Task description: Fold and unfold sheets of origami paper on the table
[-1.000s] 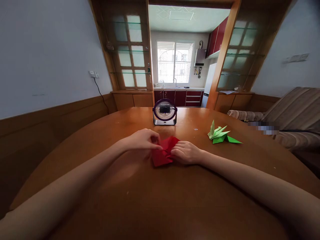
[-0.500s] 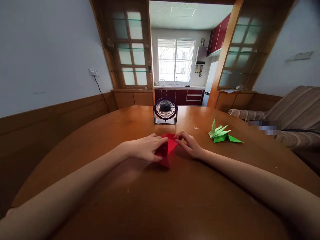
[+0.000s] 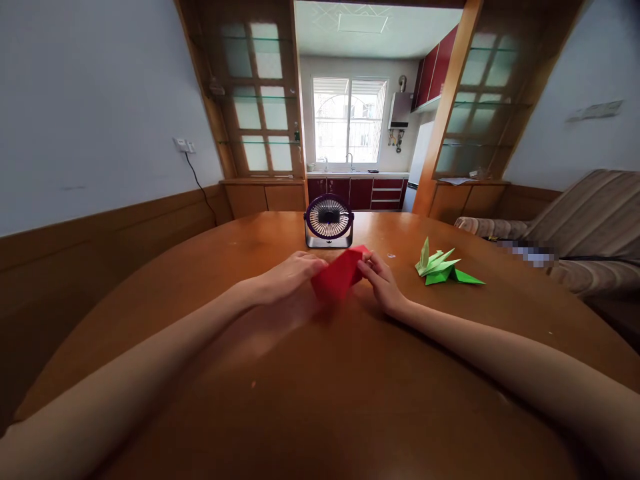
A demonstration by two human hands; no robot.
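A partly folded sheet of red paper (image 3: 337, 277) is held between my two hands over the middle of the table, its lower part blurred by motion. My left hand (image 3: 295, 273) pinches its left edge, thumb against fingers. At the upper right corner, the thumb and fingers of my right hand (image 3: 381, 280) are closed on the paper. To the right of that hand lie folded green paper pieces (image 3: 445, 265), light green on top of a darker green one, shaped like an origami bird.
A small round desk fan (image 3: 329, 220) stands just beyond my hands on the brown wooden table (image 3: 310, 400). A striped sofa (image 3: 595, 227) is off to the right. Behind the table, an opening leads to a kitchen with a window (image 3: 349, 120).
The red paper has been raised and tilted, and its open fold now shows as a broad face. My left hand has moved from lying over it to pinching its left edge.
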